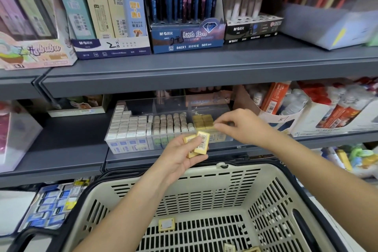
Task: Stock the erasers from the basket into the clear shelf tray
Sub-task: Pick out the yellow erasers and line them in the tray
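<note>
- Two yellow erasers (pixel 201 143), barcode labels facing up, are resting in the left hand (pixel 180 154). The thumb and curled fingers are gripping them just in front of the clear shelf tray (pixel 173 106).
- The right hand (pixel 243 127) is reaching over the tray's right compartment. Its thumb and forefinger are drawn together in a pinch at the right edge of the stacked yellow erasers (pixel 202 121). I cannot tell whether the pinch is holding an eraser.
- The tray is sitting on the middle shelf (pixel 67 141). Its left compartment is carrying white block erasers (pixel 128 127), its middle compartment rows of rounded erasers (pixel 169 124), and its right compartment the yellow stack.
- The basket (pixel 204 190), cream with a dark rim, is sitting below the hands and in front of the shelf. One loose yellow eraser (pixel 166 224) is lying flat on its slotted floor, and more (pixel 229 248) are showing at the lower edge of the view.
- On the upper shelf, a blue pencil display box (pixel 188 42) is standing above the tray.
- Right of the tray, glue bottles with orange labels (pixel 335 112) are standing in open cartons.
- Lower left, blue-and-white packets (pixel 51 208) are lying in rows and appearing blurred.
</note>
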